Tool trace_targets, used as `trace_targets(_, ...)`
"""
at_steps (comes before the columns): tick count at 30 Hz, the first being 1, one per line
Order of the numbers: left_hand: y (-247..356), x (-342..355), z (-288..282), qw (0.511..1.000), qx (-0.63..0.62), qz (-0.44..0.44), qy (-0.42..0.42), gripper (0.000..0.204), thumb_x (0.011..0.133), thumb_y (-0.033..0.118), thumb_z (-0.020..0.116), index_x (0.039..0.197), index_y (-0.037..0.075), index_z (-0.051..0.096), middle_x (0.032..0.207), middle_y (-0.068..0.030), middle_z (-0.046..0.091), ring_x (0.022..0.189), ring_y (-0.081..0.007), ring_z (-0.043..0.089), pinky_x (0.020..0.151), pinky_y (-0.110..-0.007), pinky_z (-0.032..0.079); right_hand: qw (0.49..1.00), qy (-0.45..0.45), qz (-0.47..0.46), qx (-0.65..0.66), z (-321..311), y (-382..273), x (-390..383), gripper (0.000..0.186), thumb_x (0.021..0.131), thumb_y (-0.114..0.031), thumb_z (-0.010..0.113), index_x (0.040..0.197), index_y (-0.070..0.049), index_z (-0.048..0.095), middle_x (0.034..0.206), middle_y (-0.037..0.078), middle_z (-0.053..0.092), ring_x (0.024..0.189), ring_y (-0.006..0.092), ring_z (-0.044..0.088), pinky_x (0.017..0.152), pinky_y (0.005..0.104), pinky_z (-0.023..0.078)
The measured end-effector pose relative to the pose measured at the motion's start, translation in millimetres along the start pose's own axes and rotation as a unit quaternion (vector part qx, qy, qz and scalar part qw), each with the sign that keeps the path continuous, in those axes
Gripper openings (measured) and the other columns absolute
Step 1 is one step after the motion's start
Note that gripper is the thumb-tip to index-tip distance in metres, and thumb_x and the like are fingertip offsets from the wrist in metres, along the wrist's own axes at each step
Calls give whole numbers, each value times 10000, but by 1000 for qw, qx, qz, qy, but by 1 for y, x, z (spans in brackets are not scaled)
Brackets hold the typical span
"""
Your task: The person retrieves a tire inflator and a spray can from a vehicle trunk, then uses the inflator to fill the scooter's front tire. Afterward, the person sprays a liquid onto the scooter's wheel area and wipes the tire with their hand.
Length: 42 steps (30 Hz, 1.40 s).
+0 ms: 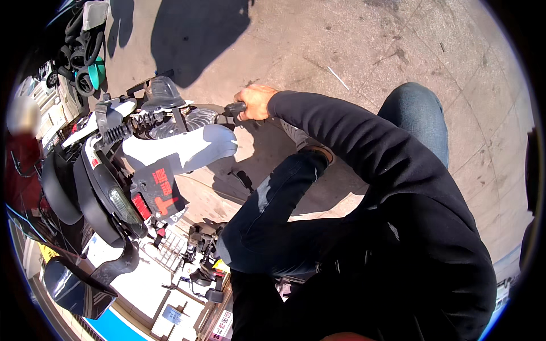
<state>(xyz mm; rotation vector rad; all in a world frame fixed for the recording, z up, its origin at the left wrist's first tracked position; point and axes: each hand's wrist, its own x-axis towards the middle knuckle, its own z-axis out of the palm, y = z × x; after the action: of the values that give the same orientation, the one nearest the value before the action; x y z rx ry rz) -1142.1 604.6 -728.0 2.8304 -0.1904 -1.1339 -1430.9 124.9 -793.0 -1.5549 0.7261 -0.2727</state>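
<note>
My right arm, in a black sleeve, reaches across to the wheel end of a white and black electric scooter (pixel 181 149). There my right hand (pixel 257 102) is closed round a black, handle-like part (pixel 234 108) beside the wheel (pixel 196 118). Whether this part belongs to the scooter or is a separate tool I cannot make out. A white fender (pixel 213 145) lies just below the wheel in the picture, and a black shock absorber spring (pixel 116 133) shows further left. Of my left arm only a dark sleeve (pixel 250 301) appears at the lower edge; the left hand is out of sight.
Several black tyres (pixel 85 54) are piled at the far left, by a green round object (pixel 96 73). A dark mud flap (pixel 159 190) with red lettering hangs near my bent knee. A scooter mirror (pixel 77 287) stands lower left. A thin white stick (pixel 338 78) lies on the concrete.
</note>
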Motion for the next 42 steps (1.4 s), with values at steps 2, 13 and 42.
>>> trace_targets(2, 23, 14, 4, 1000, -2, 7, -13, 351, 865, 257, 752, 1099, 51, 592, 949, -79, 647, 788, -203, 629, 689, -348, 511, 999, -15, 34, 29, -5, 9, 2, 350, 806, -319, 741, 1041, -61, 710, 937, 209, 719, 959, 395, 685, 849, 483, 525)
trace_targets(13, 172, -3, -96, 988, -40, 147, -16, 320, 931, 162, 714, 1219, 75, 604, 1068, -53, 670, 836, -190, 691, 725, -310, 549, 999, 30, -22, 8, 10, 20, 26, 347, 769, -329, 708, 965, -43, 727, 914, 228, 716, 928, 398, 696, 813, 478, 542)
trace_targets(42, 298, 24, 99, 909, -13, 383, 165, 457, 889, 159, 792, 1251, -27, 584, 1226, -137, 681, 1131, -251, 631, 999, -377, 466, 998, -10, -6, 61, 35, 32, 59, 471, 741, -404, 709, 1062, -61, 736, 1035, 247, 714, 1015, 392, 690, 873, 453, 540)
